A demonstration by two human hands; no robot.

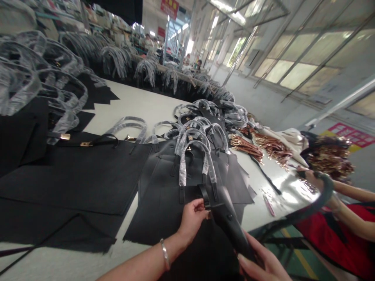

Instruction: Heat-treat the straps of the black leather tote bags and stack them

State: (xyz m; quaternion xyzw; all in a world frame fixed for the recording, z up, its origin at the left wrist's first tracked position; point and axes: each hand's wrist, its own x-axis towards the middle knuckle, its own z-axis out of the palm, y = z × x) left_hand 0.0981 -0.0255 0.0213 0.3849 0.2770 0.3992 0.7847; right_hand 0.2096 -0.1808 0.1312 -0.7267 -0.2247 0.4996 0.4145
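**Black leather tote on the bench - both hands at its strap**

A long factory hall stretches away, with a wall of frosted windows [293, 58] on the right and small figures of co-workers [197, 65] at the far end. Down the hall runs a white worktable [158, 101], covered with flat black leather panels [73, 183] and handles in transparent plastic wrap [117, 127]. Farther along lie bunches of tan straps with gold-coloured fittings [246, 146].

At the right edge, a co-worker's hand [307, 177] reaches in above a red apron [336, 234], close to a curved black strap [295, 205].

Nearest the camera, a black tote [175, 222] lies flat near the table edge, its wrapped handles [195, 164] pointing away. The left hand [191, 220], a silver bangle [165, 254] at its wrist, is closed in a pinch on a narrow black leather tab [205, 197]. The right hand [260, 261] is curled around a thick black leather piece [228, 218] - how firmly, I cannot tell.
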